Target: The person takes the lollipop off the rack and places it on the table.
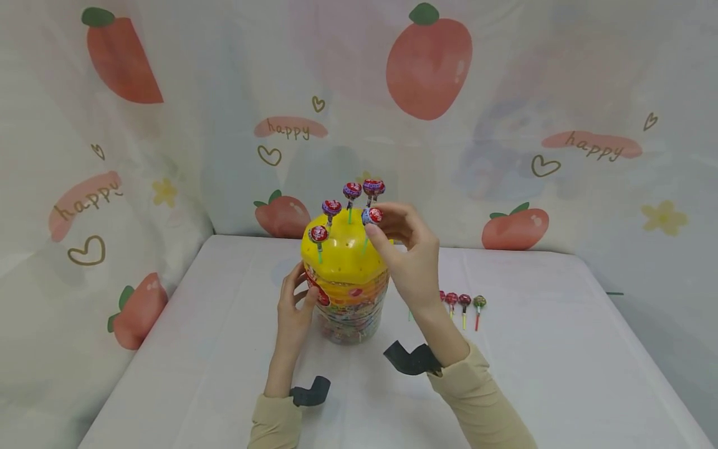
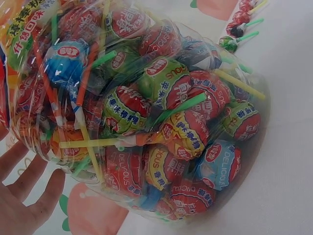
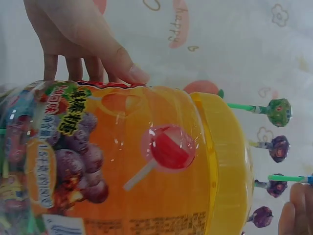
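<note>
1. Large see-through jar (image 1: 350,321) upright on the white table (image 1: 196,349), about midway between left and right. Its yellow lid (image 1: 342,249) is on, dotted with small holes. Wrapped sweets packed inside; orange label with grapes and a red lollipop printed on it.

2. Left hand (image 1: 295,305) at the jar's left side. Fingers spread and relaxed, laid against the wall rather than clenched; thumb toward the near side, touching the jar.

3. Right hand (image 1: 416,255) above the lid's right part. Thumb and fingers pinch a blue-and-red lollipop (image 1: 373,216) by its wrapped head. Its green stick (image 3: 286,178) points down; from the right side I see its lower tip just apart from the lid.

4. Standing lollipops (image 1: 331,207) rise from the lid, heads up, spread from its near left edge round to the far side. Wrappers mostly purple and red; the nearest left one shows green from the right side. The far pair overlap, so I cannot give a sure count.

5. Right of the jar, a row of lollipops (image 1: 464,300) lies on the table, sticks toward the near side. The right wrist hides part of it; the rightmost head is green.

6. Beige sleeves (image 1: 477,399), black wrist mounts (image 1: 412,360). Behind: pale backdrop (image 1: 348,75) with red fruit, hearts, "happy".
</note>
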{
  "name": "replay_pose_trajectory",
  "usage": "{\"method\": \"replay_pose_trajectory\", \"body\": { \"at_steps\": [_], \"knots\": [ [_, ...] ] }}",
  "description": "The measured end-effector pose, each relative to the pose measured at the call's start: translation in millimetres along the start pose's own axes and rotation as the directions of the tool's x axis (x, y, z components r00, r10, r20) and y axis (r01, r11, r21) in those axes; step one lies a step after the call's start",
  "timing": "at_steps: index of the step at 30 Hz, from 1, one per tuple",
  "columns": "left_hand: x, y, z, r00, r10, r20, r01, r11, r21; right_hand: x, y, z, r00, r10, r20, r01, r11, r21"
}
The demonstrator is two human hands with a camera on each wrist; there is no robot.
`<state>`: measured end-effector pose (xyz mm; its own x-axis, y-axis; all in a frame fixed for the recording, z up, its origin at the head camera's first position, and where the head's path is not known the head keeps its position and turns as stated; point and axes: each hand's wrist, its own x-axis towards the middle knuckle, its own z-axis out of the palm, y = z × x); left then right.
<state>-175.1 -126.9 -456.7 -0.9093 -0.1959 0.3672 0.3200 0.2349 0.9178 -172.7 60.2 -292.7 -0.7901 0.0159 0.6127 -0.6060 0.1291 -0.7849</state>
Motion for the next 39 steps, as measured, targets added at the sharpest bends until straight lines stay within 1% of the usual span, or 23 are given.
{"method": "replay_pose_trajectory", "body": {
  "at_steps": [4, 8, 11, 14, 19, 21, 24, 28, 32, 36, 39],
  "knots": [
    [0.4, 5.4, 0.3, 0.999, -0.035, 0.007, 0.035, 0.999, 0.018, -10.9, 4.0, -9.3, 1.000, 0.009, -0.019, -0.009, 1.000, -0.013],
    [-3.3, 26.2, -2.2, 0.999, -0.041, 0.019, 0.040, 0.999, 0.029, -22.3, 8.6, -18.1, 1.000, 0.006, -0.029, -0.007, 1.000, -0.015],
    [-6.3, 40.3, -3.9, 0.999, -0.022, 0.023, 0.021, 1.000, 0.023, -30.6, 12.0, -24.3, 0.999, 0.013, -0.029, -0.014, 1.000, -0.018],
    [-6.8, 43.6, -4.5, 1.000, -0.018, 0.024, 0.017, 1.000, 0.017, -38.3, 15.5, -30.0, 0.999, 0.039, -0.030, -0.039, 0.999, -0.025],
    [-6.6, 44.7, -4.5, 0.999, -0.033, 0.021, 0.032, 0.999, 0.030, -51.2, 24.0, -38.0, 0.992, 0.123, -0.039, -0.124, 0.992, -0.024],
    [-6.0, 43.6, -4.0, 0.999, -0.040, 0.021, 0.039, 0.999, 0.032, -56.6, 28.8, -40.7, 0.986, 0.161, -0.045, -0.163, 0.986, -0.031],
    [-4.4, 37.4, -2.9, 0.999, -0.048, 0.023, 0.048, 0.998, 0.033, -64.3, 36.9, -44.4, 0.977, 0.207, -0.056, -0.210, 0.977, -0.045],
    [-1.4, 18.0, -1.0, 0.999, -0.046, 0.017, 0.046, 0.999, 0.021, -72.7, 48.2, -48.2, 0.966, 0.249, -0.068, -0.253, 0.965, -0.063],
    [-0.3, 2.9, 0.0, 1.000, -0.022, 0.010, 0.022, 1.000, 0.004, -79.4, 59.2, -51.2, 0.947, 0.313, -0.074, -0.318, 0.944, -0.084],
    [-0.6, -1.4, -0.3, 1.000, 0.010, 0.007, -0.010, 1.000, -0.001, -83.4, 69.5, -53.8, 0.925, 0.375, -0.069, -0.380, 0.919, -0.108],
    [-0.7, -1.5, -0.3, 1.000, 0.025, 0.003, -0.025, 1.000, 0.005, -84.6, 77.2, -55.5, 0.910, 0.411, -0.055, -0.414, 0.901, -0.129]
  ]
}}
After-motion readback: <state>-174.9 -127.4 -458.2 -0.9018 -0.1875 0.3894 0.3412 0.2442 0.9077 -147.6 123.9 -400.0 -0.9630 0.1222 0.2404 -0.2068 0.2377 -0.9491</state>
